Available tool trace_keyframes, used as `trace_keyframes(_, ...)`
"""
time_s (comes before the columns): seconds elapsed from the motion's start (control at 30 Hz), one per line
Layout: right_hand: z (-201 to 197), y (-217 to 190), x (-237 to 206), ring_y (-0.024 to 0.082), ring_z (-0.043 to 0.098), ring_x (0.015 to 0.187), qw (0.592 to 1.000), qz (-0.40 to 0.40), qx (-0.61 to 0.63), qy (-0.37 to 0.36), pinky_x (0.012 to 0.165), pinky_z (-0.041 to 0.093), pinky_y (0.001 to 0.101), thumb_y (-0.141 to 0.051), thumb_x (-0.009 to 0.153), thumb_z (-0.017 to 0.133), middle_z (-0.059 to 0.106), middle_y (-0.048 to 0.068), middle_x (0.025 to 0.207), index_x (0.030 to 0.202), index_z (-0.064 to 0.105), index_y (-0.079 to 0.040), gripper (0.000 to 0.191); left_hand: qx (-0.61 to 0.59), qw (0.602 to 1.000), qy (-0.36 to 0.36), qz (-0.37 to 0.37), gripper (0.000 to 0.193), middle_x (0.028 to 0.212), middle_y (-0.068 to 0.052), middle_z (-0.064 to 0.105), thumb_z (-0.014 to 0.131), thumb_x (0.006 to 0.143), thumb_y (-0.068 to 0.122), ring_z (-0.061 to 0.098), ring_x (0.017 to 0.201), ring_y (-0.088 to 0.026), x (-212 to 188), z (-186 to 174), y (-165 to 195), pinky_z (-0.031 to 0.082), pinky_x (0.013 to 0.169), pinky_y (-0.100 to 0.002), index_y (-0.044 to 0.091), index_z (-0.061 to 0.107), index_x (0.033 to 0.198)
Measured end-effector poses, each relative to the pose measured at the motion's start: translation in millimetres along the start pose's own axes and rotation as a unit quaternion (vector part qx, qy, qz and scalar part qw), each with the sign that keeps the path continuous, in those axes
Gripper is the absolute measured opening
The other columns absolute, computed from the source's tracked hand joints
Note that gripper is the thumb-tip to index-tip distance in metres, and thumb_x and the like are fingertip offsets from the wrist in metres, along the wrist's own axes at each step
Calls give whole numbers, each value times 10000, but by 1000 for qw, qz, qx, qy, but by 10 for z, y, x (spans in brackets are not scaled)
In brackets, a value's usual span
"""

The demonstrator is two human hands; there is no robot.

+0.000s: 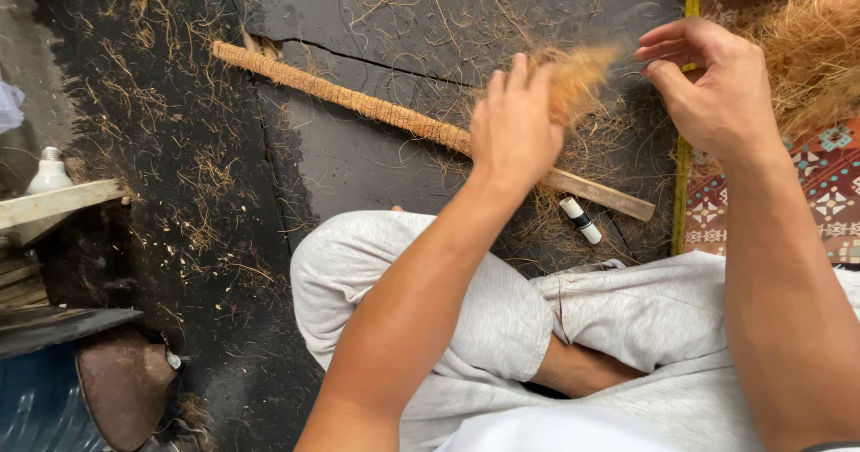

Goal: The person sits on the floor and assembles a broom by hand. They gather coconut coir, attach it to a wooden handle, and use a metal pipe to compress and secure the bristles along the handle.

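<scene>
The left hand holds a tuft of coir fibre, its grip closed around the tuft's lower end, just above the fibre-wrapped stick lying on the dark floor. The right hand hovers beside the tuft, fingers loosely curled and apart, pinching nothing visible. A small white tube lies near the stick's bare end.

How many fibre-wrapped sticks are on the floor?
1. The stick lies slantwise on the dark floor, its right part passing behind the left hand. Others may be hidden under the fibre pile.
</scene>
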State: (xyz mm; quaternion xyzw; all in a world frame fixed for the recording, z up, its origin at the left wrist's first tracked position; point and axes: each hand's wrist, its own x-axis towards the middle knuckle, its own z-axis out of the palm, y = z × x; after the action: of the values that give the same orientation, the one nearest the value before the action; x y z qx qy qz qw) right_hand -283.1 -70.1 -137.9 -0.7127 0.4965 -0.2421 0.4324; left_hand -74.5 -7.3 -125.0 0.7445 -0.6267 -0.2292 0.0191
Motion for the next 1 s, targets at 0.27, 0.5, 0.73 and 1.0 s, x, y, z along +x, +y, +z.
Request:
trace_keyframes(0.27, -24, 23, 3, 155, 713, 1062, 1000, 9, 8, 7, 876, 551, 285, -38, 1027, 627, 750, 98, 1164, 1254, 698, -17, 239, 21, 987, -28, 156, 642, 1430, -183, 519, 845, 638, 226, 604, 1197, -330, -306, 133, 230, 543, 938, -437, 124, 641, 1239)
trace_keyframes(0.5, -3, 32, 20, 152, 721, 1065, 1000, 15, 7, 2, 865, 558, 290, -25, 1042, 607, 746, 103, 1173, 1251, 687, 9, 226, 33, 980, 15, 196, 257, 1153, -63, 719, 722, 860, 117, 708, 1078, -253, -389, 179, 270, 571, 872, -413, 133, 701, 1116)
trace_keyframes(0.73, -25, 82, 29, 152, 681, 1061, 992, 20, 116, 41, 929, 556, 289, -47, 1056, 564, 706, 107, 1164, 1220, 652, 13, 195, -350, 934, -45, 49, 317, 1022, -97, 803, 760, 855, 220, 769, 920, -213, -92, -75, 167, 594, 802, -367, 118, 730, 1154)
trace_keyframes(1.0, -97, -175, 56, 211, 667, 1133, 927, 133, 350, 21, 944, 600, 384, -419, 1064, 558, 654, 107, 1262, 1341, 575, -32, 476, -689, 722, 19, 53, 589, 1216, -130, 709, 762, 941, 196, 727, 1077, -217, 122, -27, 33, 640, 916, -360, -2, 535, 1446)
